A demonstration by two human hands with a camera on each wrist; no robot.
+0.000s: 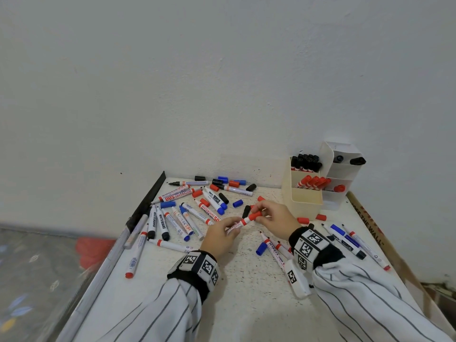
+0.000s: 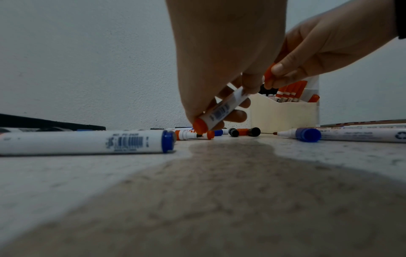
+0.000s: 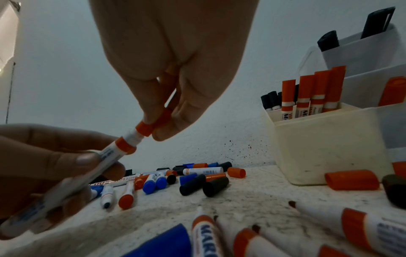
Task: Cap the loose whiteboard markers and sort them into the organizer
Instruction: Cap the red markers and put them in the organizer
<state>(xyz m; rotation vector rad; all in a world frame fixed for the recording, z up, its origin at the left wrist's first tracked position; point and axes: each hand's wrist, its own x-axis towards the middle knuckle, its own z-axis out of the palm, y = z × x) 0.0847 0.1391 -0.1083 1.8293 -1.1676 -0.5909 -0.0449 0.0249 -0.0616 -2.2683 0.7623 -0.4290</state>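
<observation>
The left hand (image 1: 218,236) pinched a red whiteboard marker (image 3: 114,150) by its white barrel, fingers curled round it. The right hand (image 1: 277,218) fingers clamped the red cap (image 3: 153,122), partly seated over the tip. Both were above the worktop (image 1: 246,287). Beyond the right fingers stood the organizer (image 1: 306,198).

We found bare desk (image 1: 246,304) nearest the organizer's (image 1: 303,201) front; loose markers (image 1: 177,218) and caps (image 1: 303,220) crowded its left.
</observation>
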